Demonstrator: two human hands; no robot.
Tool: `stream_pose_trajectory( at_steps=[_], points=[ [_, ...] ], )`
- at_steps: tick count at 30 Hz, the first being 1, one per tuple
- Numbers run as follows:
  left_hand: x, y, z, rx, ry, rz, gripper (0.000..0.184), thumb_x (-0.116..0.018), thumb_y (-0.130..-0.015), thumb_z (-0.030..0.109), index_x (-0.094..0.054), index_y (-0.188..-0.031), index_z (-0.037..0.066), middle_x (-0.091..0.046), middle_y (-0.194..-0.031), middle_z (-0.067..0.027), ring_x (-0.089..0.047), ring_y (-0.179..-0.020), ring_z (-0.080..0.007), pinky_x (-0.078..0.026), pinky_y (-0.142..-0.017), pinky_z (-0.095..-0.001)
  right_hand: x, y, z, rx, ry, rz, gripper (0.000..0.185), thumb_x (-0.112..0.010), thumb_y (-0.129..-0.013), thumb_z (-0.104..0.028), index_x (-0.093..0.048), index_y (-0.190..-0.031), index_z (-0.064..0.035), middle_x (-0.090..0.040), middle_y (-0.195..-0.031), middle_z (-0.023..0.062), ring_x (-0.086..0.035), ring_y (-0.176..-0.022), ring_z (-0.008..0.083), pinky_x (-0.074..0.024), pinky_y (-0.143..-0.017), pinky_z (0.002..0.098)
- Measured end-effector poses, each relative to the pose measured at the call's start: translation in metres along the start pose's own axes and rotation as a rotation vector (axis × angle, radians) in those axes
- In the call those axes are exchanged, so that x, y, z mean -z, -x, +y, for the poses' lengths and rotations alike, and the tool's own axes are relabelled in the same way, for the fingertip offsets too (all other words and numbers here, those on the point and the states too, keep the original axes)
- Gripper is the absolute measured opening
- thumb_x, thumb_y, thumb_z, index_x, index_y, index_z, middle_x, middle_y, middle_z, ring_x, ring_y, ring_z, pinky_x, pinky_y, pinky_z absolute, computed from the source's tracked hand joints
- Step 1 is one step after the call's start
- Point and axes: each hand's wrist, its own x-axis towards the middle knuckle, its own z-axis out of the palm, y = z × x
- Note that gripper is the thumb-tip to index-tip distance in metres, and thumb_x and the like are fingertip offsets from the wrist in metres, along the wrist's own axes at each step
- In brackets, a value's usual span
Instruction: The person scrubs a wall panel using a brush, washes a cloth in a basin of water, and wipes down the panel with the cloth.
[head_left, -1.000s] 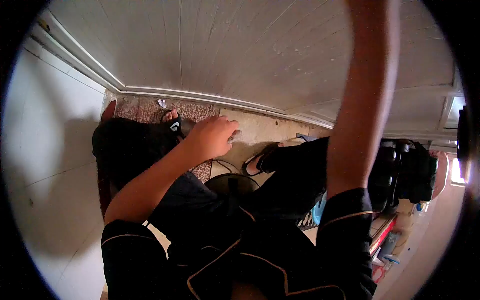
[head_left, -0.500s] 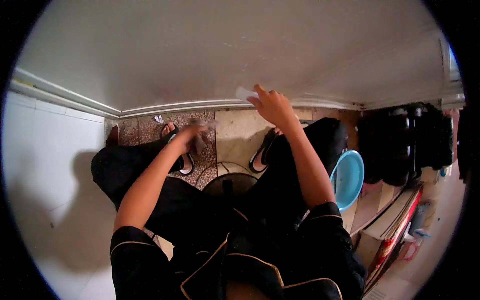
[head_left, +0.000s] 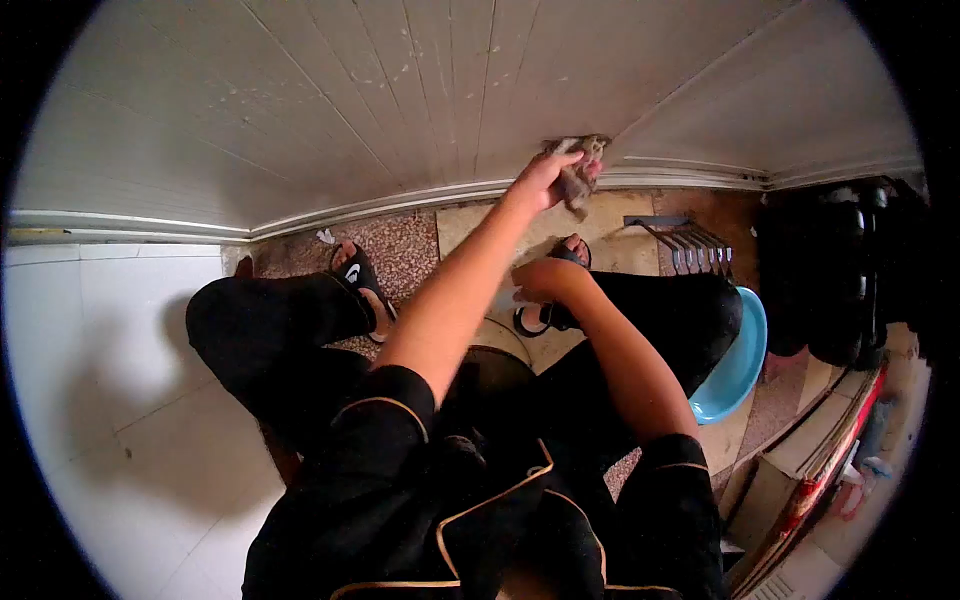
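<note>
My left hand (head_left: 545,182) presses a crumpled grey-brown cloth (head_left: 578,178) against the bottom of the grooved grey panel (head_left: 420,90), just above its lower ledge. Lower down, between my knees, my right hand (head_left: 545,282) has its fingers curled round a small white object (head_left: 508,297), mostly hidden and blurred. This hand is near my sandalled foot and touches neither the panel nor the cloth.
A light blue basin (head_left: 738,365) stands to the right of my knee, beside a dark rack with prongs (head_left: 690,245). Black bulky items (head_left: 825,280) and a cardboard box (head_left: 800,450) are at the right. White tiles (head_left: 140,340) lie on the left.
My left hand has moved up and right with the cloth, onto the panel. My right hand, raised at the panel before, has come down and back with the white object. The view has shifted.
</note>
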Motion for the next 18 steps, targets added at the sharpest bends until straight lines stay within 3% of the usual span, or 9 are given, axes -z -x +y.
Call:
stream_pose_trajectory(
  at_steps=[3,4,5,10,13,14,16,17,18],
  points=[
    [0.008,-0.012,-0.004,-0.002,0.109,0.154,0.031,-0.051,-0.094,0.010,-0.051,-0.124,0.000,-0.062,-0.116,-0.0137,-0.065,-0.097,-0.0241,-0.054,-0.084,-0.0386,0.003,-0.006,0.014,0.024,-0.195,0.063,0.039,-0.059,-0.086,-0.035,-0.062,-0.105,-0.0018,-0.067,-0.103,0.0189,-0.064,-0.094,0.0376,-0.0506,-0.081,0.0454],
    [-0.008,0.012,0.007,-0.083,0.057,0.336,0.033,-0.053,-0.088,0.004,-0.052,-0.121,-0.002,-0.062,-0.109,-0.0138,-0.064,-0.096,-0.0256,-0.052,-0.085,-0.0410,-0.002,-0.009,0.016,0.038,-0.080,0.168,0.037,-0.059,-0.086,-0.034,-0.062,-0.101,-0.0006,-0.068,-0.100,0.0191,-0.065,-0.093,0.0370,-0.0507,-0.080,0.0457],
    [0.017,0.020,0.012,-0.153,0.073,0.280,0.035,-0.054,-0.086,0.004,-0.052,-0.120,-0.001,-0.063,-0.110,-0.0122,-0.065,-0.094,-0.0251,-0.052,-0.085,-0.0420,-0.002,-0.014,0.020,0.038,-0.085,0.175,0.037,-0.059,-0.086,-0.034,-0.062,-0.101,-0.0006,-0.068,-0.100,0.0191,-0.065,-0.093,0.0370,-0.0507,-0.080,0.0457],
    [0.070,0.134,0.084,-0.224,-0.106,0.613,0.026,-0.057,-0.085,0.002,-0.057,-0.111,0.002,-0.062,-0.106,-0.0109,-0.064,-0.091,-0.0209,-0.056,-0.075,-0.0338,0.017,-0.022,0.012,-0.080,-0.026,0.061,0.036,-0.056,-0.090,-0.031,-0.057,-0.103,0.0014,-0.066,-0.095,0.0233,-0.063,-0.092,0.0421,-0.0476,-0.081,0.0492],
    [0.108,0.175,0.102,-0.554,0.057,0.680,0.021,-0.057,-0.086,0.002,-0.058,-0.107,0.004,-0.063,-0.101,-0.0098,-0.063,-0.092,-0.0232,-0.056,-0.073,-0.0360,0.010,-0.029,0.006,-0.032,-0.035,0.116,0.035,-0.057,-0.090,-0.031,-0.057,-0.102,0.0009,-0.065,-0.097,0.0231,-0.063,-0.094,0.0413,-0.0476,-0.081,0.0495],
    [0.125,0.186,0.109,-0.590,0.135,0.876,0.017,-0.054,-0.089,0.010,-0.059,-0.105,0.004,-0.063,-0.100,-0.0095,-0.063,-0.089,-0.0241,-0.055,-0.074,-0.0392,0.009,-0.031,0.001,0.014,-0.058,0.214,0.029,-0.057,-0.083,-0.025,-0.062,-0.095,0.0010,-0.067,-0.091,0.0217,-0.065,-0.087,0.0390,-0.0505,-0.076,0.0473],
    [0.154,0.226,0.135,-0.777,0.242,0.771,0.025,-0.047,-0.093,0.023,-0.059,-0.105,0.004,-0.063,-0.099,-0.0097,-0.062,-0.088,-0.0252,-0.054,-0.076,-0.0425,0.010,-0.035,-0.010,0.054,-0.089,0.326,0.025,-0.057,-0.077,-0.020,-0.066,-0.087,0.0011,-0.069,-0.085,0.0204,-0.068,-0.081,0.0367,-0.0535,-0.071,0.0450],
    [0.217,0.250,0.163,-0.838,0.037,0.810,0.036,-0.037,-0.095,0.031,-0.058,-0.105,0.004,-0.062,-0.101,-0.0117,-0.060,-0.089,-0.0269,-0.052,-0.077,-0.0467,0.011,-0.036,-0.014,0.042,-0.088,0.290,0.024,-0.057,-0.077,-0.019,-0.067,-0.084,0.0012,-0.069,-0.082,0.0202,-0.068,-0.079,0.0367,-0.0535,-0.070,0.0448],
    [0.190,0.272,0.176,-0.900,0.003,1.002,0.036,-0.036,-0.095,0.030,-0.058,-0.104,0.003,-0.060,-0.101,-0.0141,-0.059,-0.091,-0.0300,-0.049,-0.082,-0.0511,0.012,-0.036,-0.018,0.033,-0.084,0.250,0.023,-0.057,-0.076,-0.018,-0.067,-0.081,0.0014,-0.069,-0.078,0.0199,-0.068,-0.078,0.0367,-0.0536,-0.069,0.0445]
  ],
)
